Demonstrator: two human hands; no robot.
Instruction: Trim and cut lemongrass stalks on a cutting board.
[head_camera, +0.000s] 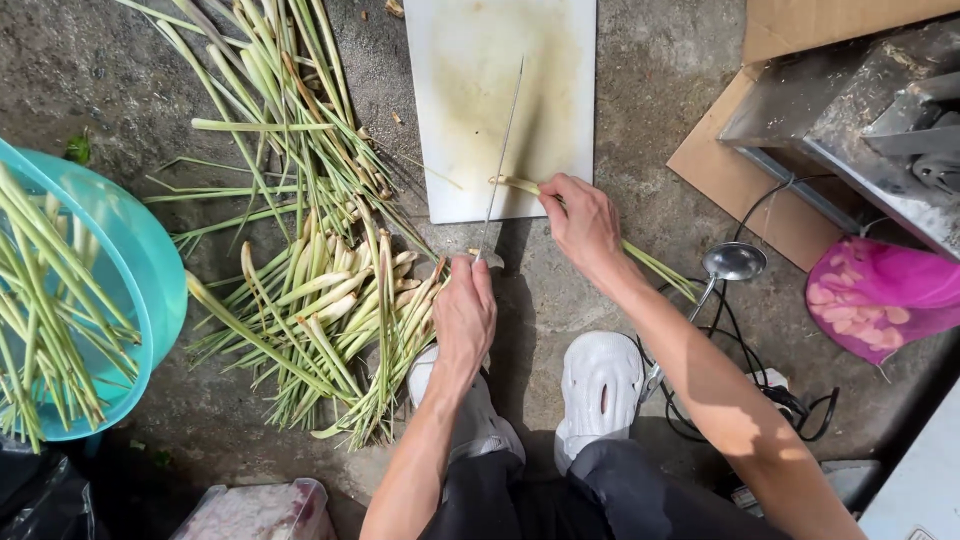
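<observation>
Two hands work over a white cutting board (470, 110) on the concrete floor. The left hand (464, 315) is closed around a long knife (503, 150); the right hand (580, 222) pinches a lemongrass stalk (640, 255) at the board's near edge. Left of the left hand, a turquoise basin (150, 290) holds green stalks. Right of the right hand lies a pink bag (885, 295) of pale pieces beside brown cardboard (740, 185).
</observation>
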